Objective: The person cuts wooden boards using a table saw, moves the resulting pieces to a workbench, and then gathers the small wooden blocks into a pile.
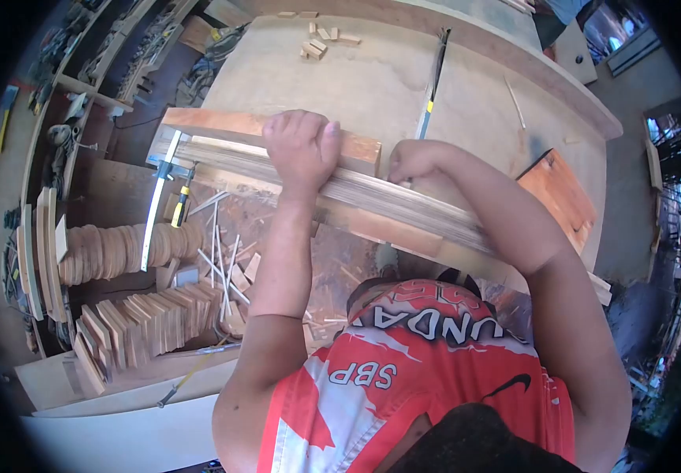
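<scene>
My left hand [301, 150] is closed over a thick wooden block [222, 123], which lies along a long stack of thin wood strips [391, 199]. To its right, my right hand [415, 162] is curled shut beside the strips; what its fingers hold is hidden. Just beyond that hand a bar clamp [427, 106] with a blue and yellow part points away across the table. Another clamp [159, 185], with a yellow and black handle, sits across the left end of the stack. A flat board [391, 227] runs along the near side of the strips.
Small wood blocks [314, 50] lie on the far tabletop [356, 87]. An orange-brown board [561, 197] is at the right. Rows of cut wood pieces [147, 323], thin sticks [218, 252] and tool shelves [80, 87] fill the left. Part of another person [565, 12] shows top right.
</scene>
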Demonstrator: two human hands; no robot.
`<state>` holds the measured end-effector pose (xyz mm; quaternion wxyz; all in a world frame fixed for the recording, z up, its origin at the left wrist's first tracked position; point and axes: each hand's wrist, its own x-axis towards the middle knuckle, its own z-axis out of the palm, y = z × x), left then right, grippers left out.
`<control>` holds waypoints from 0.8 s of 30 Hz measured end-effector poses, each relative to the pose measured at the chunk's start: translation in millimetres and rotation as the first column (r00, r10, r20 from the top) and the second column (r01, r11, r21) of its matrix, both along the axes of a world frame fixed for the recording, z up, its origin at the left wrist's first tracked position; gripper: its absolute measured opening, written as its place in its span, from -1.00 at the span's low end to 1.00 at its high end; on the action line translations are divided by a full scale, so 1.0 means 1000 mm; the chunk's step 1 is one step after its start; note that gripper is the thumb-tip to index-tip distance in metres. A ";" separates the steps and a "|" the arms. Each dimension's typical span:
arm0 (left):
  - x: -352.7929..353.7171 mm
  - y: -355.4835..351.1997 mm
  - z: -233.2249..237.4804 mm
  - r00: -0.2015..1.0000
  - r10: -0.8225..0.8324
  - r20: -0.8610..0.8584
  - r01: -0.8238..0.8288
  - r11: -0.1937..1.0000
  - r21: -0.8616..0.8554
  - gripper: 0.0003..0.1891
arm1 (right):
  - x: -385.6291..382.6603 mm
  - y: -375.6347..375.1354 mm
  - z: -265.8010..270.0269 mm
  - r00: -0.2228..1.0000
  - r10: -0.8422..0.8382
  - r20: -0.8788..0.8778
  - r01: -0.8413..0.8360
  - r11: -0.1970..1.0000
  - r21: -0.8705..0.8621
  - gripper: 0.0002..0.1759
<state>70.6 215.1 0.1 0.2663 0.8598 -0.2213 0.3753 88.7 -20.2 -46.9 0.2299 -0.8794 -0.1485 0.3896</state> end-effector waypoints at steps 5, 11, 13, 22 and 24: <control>0.001 -0.001 -0.002 1.000 0.000 0.017 0.001 1.000 -0.026 -0.80 | 0.070 -0.003 0.038 0.968 -0.008 0.250 0.018 0.999 -0.036 -0.41; 0.003 -0.001 -0.001 1.000 0.009 0.021 -0.009 1.000 -0.017 -0.82 | 0.068 -0.007 0.071 0.638 -0.123 0.760 0.101 0.992 0.075 -0.40; 0.001 -0.002 0.000 1.000 -0.026 0.011 0.026 1.000 -0.017 -0.83 | 0.025 -0.040 0.069 0.835 0.007 0.551 0.004 1.000 -0.020 -0.52; 0.001 0.000 0.000 0.998 -0.042 -0.042 0.045 0.996 0.081 -0.66 | -0.131 -0.180 -0.001 0.954 -0.283 -0.101 0.299 0.929 0.219 -0.77; 0.004 0.000 -0.004 0.998 -0.055 -0.011 0.056 0.994 0.090 -0.67 | -0.136 -0.167 0.005 0.950 -0.295 -0.102 0.309 0.932 0.190 -0.78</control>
